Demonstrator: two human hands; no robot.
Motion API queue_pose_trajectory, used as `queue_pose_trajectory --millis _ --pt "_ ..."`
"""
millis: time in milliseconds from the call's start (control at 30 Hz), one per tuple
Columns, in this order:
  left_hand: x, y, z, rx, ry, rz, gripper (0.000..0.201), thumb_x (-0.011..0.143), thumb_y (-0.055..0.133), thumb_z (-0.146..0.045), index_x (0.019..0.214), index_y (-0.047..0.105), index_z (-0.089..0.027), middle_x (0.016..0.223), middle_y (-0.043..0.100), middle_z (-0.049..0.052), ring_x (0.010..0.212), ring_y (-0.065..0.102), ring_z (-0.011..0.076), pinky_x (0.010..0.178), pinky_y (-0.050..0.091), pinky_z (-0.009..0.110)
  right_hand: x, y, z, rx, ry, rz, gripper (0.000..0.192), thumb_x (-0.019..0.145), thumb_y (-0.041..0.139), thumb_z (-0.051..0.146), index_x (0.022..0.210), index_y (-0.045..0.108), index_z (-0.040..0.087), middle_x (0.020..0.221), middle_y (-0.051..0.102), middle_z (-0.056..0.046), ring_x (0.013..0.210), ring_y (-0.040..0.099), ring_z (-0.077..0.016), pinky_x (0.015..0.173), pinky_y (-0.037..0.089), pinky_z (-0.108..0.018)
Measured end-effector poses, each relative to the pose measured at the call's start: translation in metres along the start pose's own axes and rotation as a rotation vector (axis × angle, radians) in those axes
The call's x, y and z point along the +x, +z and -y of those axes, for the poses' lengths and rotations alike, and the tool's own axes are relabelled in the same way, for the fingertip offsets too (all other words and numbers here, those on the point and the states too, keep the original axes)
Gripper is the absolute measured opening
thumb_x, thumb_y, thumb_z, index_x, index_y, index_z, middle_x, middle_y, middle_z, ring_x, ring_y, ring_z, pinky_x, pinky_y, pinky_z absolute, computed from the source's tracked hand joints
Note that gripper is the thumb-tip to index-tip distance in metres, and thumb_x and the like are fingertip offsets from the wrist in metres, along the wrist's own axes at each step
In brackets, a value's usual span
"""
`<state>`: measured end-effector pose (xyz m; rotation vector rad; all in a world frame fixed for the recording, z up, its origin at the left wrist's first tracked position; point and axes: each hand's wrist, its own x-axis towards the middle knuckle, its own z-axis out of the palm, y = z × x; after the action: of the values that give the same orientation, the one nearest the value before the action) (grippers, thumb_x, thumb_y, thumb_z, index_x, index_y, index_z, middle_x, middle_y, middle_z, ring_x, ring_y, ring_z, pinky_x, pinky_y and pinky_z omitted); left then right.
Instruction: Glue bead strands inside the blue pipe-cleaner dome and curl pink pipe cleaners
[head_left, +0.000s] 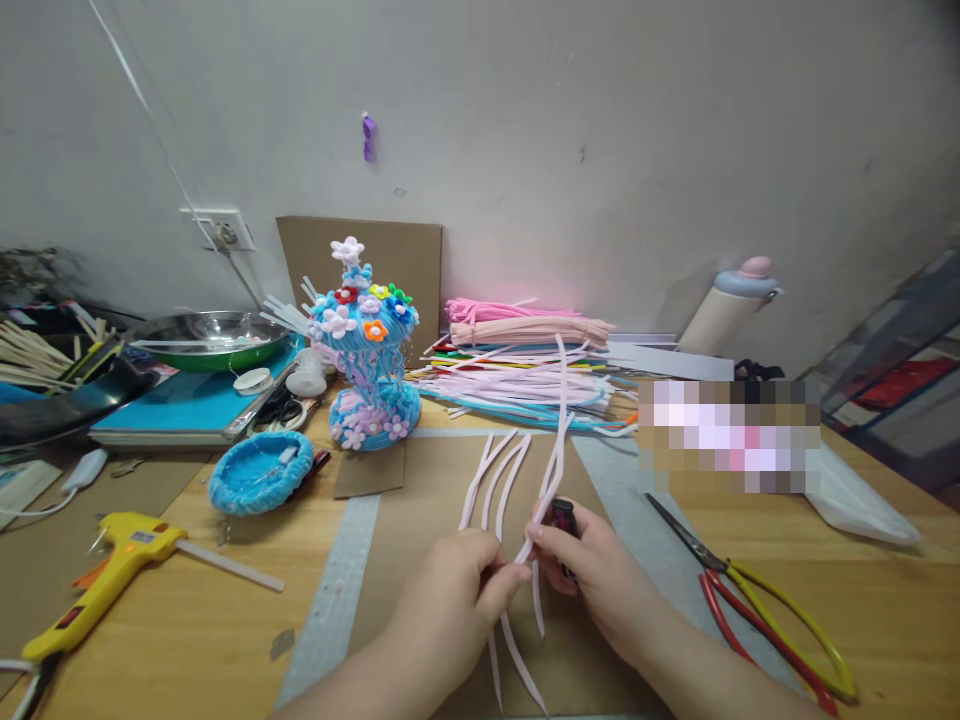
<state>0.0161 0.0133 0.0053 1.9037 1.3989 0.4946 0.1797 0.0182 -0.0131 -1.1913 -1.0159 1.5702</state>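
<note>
Over the cardboard sheet [420, 520], my left hand [461, 590] pinches pale pink pipe cleaners [515, 485] that fan out above and below the fingers. My right hand [600, 565] also grips a pale pink pipe cleaner [562, 400], close to the left fingertips. A small dark object with a black end [564, 517] is tucked in the right palm; its kind is unclear. Behind the hands stands a blue pipe-cleaner ornament [367, 340] covered in colourful flowers. Scissors [724, 570] with red and yellow handles lie right of my right hand.
At left are a yellow glue gun [112, 570], a blue fuzzy dish [261, 475] and a metal bowl [210, 335]. Bundles of pipe cleaners [525, 385] lie along the wall. A bottle [727, 305] stands tilted at back right, beyond a pixelated patch.
</note>
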Motion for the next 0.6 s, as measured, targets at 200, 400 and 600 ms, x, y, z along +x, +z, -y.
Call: queue_pose_trajectory --millis 200,400,600 --pt "-0.0004 0.0002 0.0006 -0.006 0.015 0.002 0.031 0.086 0.050 -0.037 0.061 0.048 -0.019 0.063 0.051 -0.002 0.061 0.047 0.0137 0.057 0.029 0.025 0.0028 -0.0023 -0.0045 0.054 0.002 -0.006 0.026 0.076 0.067 0.039 0.072 0.052 0.019 0.051 0.042 0.008 0.045 0.031 -0.0074 0.044 0.017 -0.023" --pt "-0.0018 0.0013 0.0012 -0.003 0.017 -0.028 0.028 0.085 0.050 -0.033 0.061 0.047 -0.019 0.063 0.051 -0.002 0.062 0.047 0.0141 0.057 0.029 0.025 0.0044 -0.0052 -0.0067 0.054 -0.017 -0.021 0.023 0.079 0.065 0.037 0.073 0.052 0.019 0.052 0.041 0.007 0.047 0.030 -0.0078 0.043 0.018 -0.022" --pt "-0.0011 0.0001 -0.0014 -0.023 0.021 -0.030 0.024 0.082 0.053 -0.028 0.061 0.048 -0.019 0.062 0.051 -0.002 0.061 0.046 0.0136 0.056 0.029 0.025 0.0023 -0.0034 -0.0036 0.106 -0.019 -0.003 0.022 0.078 0.067 0.035 0.076 0.052 0.019 0.056 0.047 0.006 0.047 0.034 -0.0071 0.043 0.019 -0.021"
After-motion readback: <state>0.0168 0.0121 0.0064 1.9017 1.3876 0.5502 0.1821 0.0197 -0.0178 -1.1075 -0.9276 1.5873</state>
